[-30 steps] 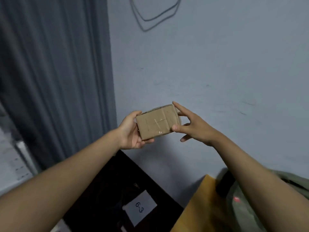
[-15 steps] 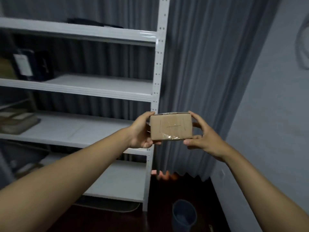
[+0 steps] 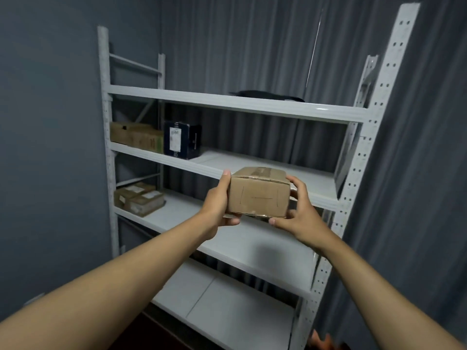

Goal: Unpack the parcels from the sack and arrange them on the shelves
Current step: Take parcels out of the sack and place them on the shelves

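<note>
A small brown cardboard parcel with tape on top is held between both hands in front of a white metal shelf unit. My left hand grips its left end, thumb on top and fingers under. My right hand grips its right end, fingers curled round the corner. The parcel hovers level with the front edge of the second shelf board. The sack is out of view.
On the second board's left end stand a tan carton and a dark blue box. Flat brown parcels lie on the third board. A dark flat item lies on the top board. Grey curtains hang behind and to the right.
The view has swung left from the wall to face the shelf unit squarely. Both hands have kept hold of the parcel and carried it toward the second shelf board.
</note>
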